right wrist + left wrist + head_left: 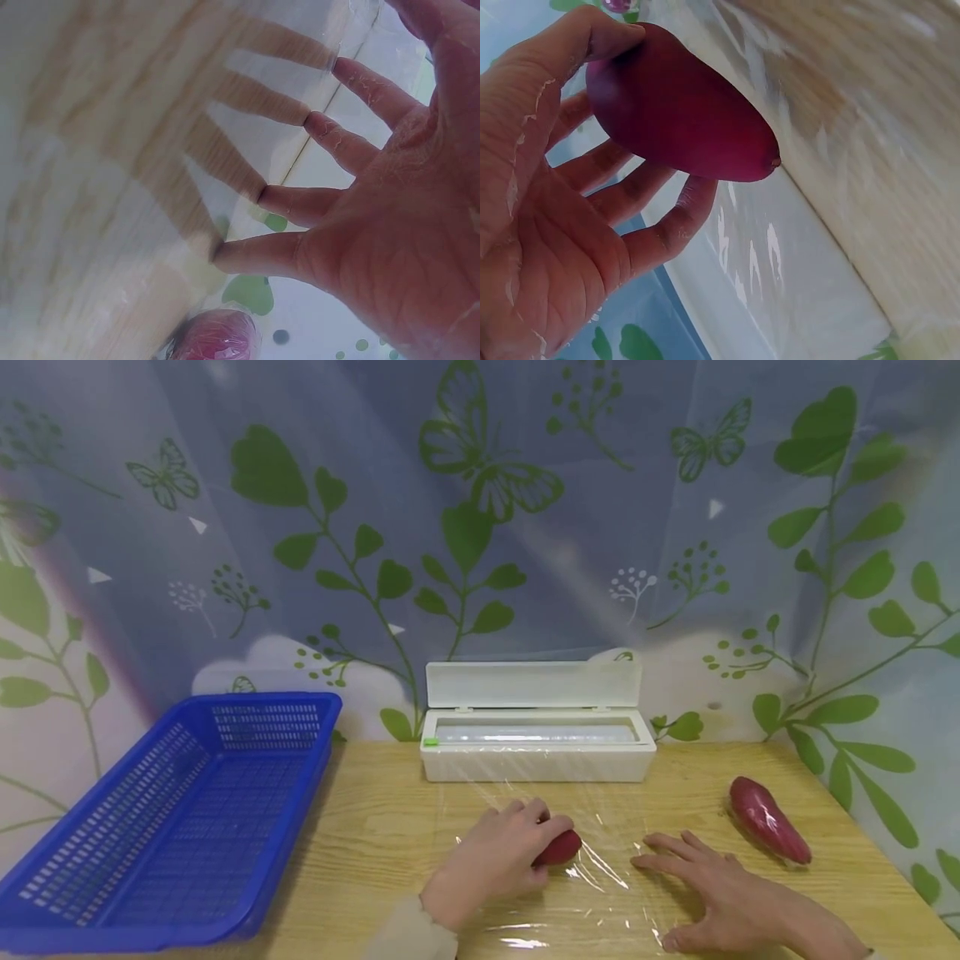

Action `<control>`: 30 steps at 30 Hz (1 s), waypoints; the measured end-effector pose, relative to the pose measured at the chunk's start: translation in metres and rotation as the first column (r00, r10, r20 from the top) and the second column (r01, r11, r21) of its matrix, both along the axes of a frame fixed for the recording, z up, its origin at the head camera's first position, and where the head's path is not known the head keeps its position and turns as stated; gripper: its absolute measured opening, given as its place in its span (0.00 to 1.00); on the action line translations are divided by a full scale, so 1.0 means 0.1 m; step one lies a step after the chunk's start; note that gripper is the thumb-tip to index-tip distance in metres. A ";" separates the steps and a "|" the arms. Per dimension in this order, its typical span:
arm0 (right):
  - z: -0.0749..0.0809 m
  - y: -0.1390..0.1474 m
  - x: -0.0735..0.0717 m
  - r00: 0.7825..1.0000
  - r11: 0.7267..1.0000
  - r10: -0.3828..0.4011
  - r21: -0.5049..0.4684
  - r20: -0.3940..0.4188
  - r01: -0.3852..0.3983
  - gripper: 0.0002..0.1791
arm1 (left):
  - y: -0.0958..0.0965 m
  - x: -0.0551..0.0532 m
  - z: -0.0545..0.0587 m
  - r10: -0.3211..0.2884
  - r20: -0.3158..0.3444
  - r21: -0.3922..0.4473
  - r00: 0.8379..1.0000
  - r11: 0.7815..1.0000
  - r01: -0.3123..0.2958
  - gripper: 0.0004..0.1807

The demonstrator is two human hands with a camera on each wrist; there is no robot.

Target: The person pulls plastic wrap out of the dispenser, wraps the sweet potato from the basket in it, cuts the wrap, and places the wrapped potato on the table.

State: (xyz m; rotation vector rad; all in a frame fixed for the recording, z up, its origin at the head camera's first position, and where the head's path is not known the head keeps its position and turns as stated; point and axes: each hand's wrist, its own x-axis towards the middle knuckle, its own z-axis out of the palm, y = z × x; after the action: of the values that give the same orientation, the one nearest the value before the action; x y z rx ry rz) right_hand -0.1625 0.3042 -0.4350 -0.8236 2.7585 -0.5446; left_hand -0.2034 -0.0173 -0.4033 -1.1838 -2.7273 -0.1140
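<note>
My left hand (501,853) grips a smooth purple-red sweet potato (562,848) over the clear plastic film laid on the table. In the left wrist view the thumb and fingertips hold the sweet potato (679,105) around its thicker end, with the narrow tip pointing away. The cling film (600,870) stretches from the white dispenser box (536,767), whose lid stands up with the roll inside. My right hand (723,893) has its fingers spread, fingertips touching down at the film's right side. In the right wrist view these fingertips (319,124) rest against the shiny surface.
Another sweet potato (768,820), wrapped in film, lies on the table to the right of my right hand. A blue plastic basket (217,827) takes up the left side. Behind the wooden table (367,827) hangs a curtain (360,460) printed with leaves and butterflies.
</note>
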 end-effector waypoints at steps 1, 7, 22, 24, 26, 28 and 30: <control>0.00 0.00 0.00 1.000 1.000 0.001 0.000 -0.001 -0.001 0.44 | 0.00 0.00 -0.01 0.001 -0.003 -0.003 1.000 1.000 -0.001 0.30; 0.00 0.01 0.00 1.000 1.000 0.003 -0.002 -0.004 -0.003 0.45 | 0.00 0.01 -0.05 0.010 0.014 0.004 1.000 1.000 -0.010 0.29; -0.01 0.01 0.03 1.000 1.000 -0.010 -0.008 0.009 0.010 0.44 | -0.21 0.12 -0.02 0.017 0.022 0.035 1.000 0.999 -0.018 0.28; -0.01 0.01 0.02 1.000 1.000 -0.008 -0.009 0.003 0.008 0.45 | -0.22 0.14 0.00 0.015 0.022 0.034 1.000 0.999 -0.016 0.27; -0.02 0.01 0.02 1.000 1.000 -0.002 -0.011 -0.011 0.002 0.45 | -0.23 0.15 0.01 0.009 0.033 0.033 0.999 0.999 -0.010 0.27; -0.03 0.01 0.01 1.000 1.000 0.005 -0.013 -0.025 -0.005 0.45 | -0.23 0.17 0.01 0.001 0.046 0.029 0.999 1.000 -0.002 0.26; -0.03 0.01 0.01 0.999 1.000 0.007 -0.013 -0.031 -0.008 0.45 | -0.23 0.18 0.01 -0.006 0.060 0.028 0.998 1.000 0.005 0.25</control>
State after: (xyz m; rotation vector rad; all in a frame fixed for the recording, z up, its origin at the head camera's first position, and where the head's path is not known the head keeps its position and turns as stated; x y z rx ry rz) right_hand -0.1617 0.3052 -0.4383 -0.8522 2.7812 -0.5538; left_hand -0.1855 -0.0407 -0.4021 -1.1992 -2.7646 -0.1902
